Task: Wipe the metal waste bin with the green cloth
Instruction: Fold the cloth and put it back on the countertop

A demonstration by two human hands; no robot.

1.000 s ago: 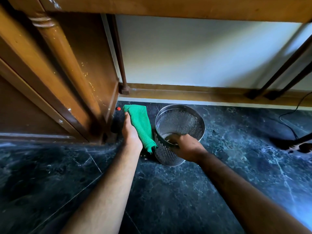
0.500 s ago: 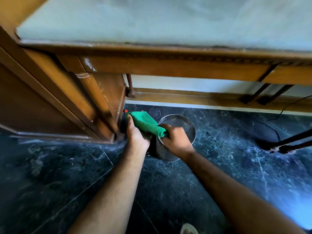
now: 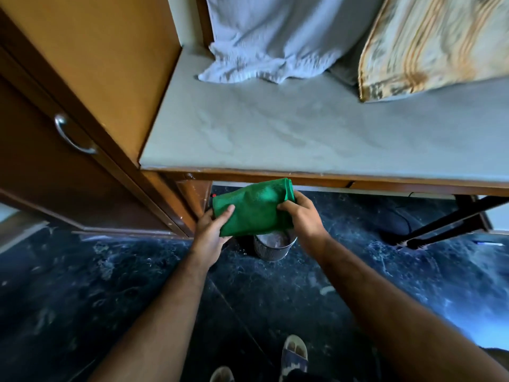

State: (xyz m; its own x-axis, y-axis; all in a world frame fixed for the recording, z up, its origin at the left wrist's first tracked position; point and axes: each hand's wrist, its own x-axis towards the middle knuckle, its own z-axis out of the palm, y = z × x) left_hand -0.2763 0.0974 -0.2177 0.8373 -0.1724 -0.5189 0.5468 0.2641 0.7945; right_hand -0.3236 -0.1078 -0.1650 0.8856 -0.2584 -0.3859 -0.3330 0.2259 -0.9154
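Both hands grip the cloth (image 3: 254,208) above the bin (image 3: 274,248): L hand (image 3: 213,230) pinches its 8 o'clock corner, R hand (image 3: 301,215) its 3 o'clock edge, fingers closed. Bin stands untouched on floor (image 3: 137,285). Risk: light unheld bin likely tips or slides when wiped; table edge (image 3: 303,175) at 12 and cabinet (image 3: 91,150) at 9 crowd it, open room from 3 to 6.

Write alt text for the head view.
Both hands, left hand and right hand, hold a folded green cloth above a metal waste bin on the dark marble floor, beside a wooden cabinet.

Green cloth (image 3: 254,206), silver perforated bin (image 3: 271,250), dark marbled floor (image 3: 82,285), orange-striped cushion (image 3: 435,45)
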